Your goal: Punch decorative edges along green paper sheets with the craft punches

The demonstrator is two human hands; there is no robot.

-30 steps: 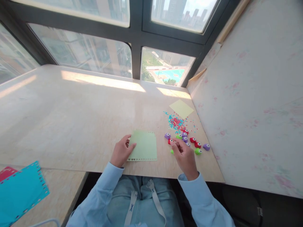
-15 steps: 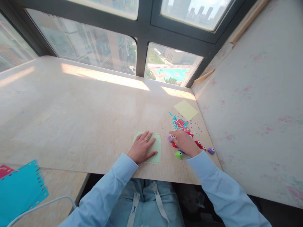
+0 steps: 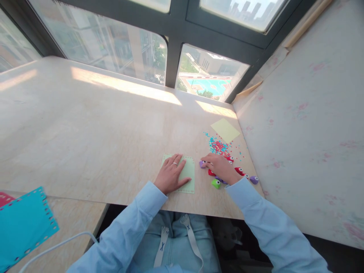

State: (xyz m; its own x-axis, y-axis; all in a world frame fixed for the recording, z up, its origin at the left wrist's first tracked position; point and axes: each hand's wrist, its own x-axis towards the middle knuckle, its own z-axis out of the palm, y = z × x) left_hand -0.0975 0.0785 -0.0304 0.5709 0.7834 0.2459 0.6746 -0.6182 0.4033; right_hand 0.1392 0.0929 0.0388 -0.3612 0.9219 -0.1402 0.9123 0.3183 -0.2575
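My left hand (image 3: 173,173) lies flat with fingers spread on a pale green sheet of paper (image 3: 188,174), whose edges have small punched holes. My right hand (image 3: 220,167) is closed on a small purple craft hole punch (image 3: 202,164) with an eye on it, just right of the sheet and apart from it. Beneath and around this hand sit more punches: a red one (image 3: 211,172), a lime green one (image 3: 216,184) and a purple one partly hidden under the palm. To its right are red punches (image 3: 239,170) and another purple punch (image 3: 254,180).
Blue and red paper bits (image 3: 219,146) are scattered beyond my right hand, with a pale yellow sheet (image 3: 225,131) behind them. At lower left lie a blue sheet with punched edges (image 3: 27,227), a red sheet (image 3: 5,199) and a white cable (image 3: 65,241). The wall (image 3: 307,132) bounds the right side.
My right hand has moved slightly left, bringing the purple hole punch closer to the green sheet. My left hand stays flat on the sheet. The camera view has shifted a little.
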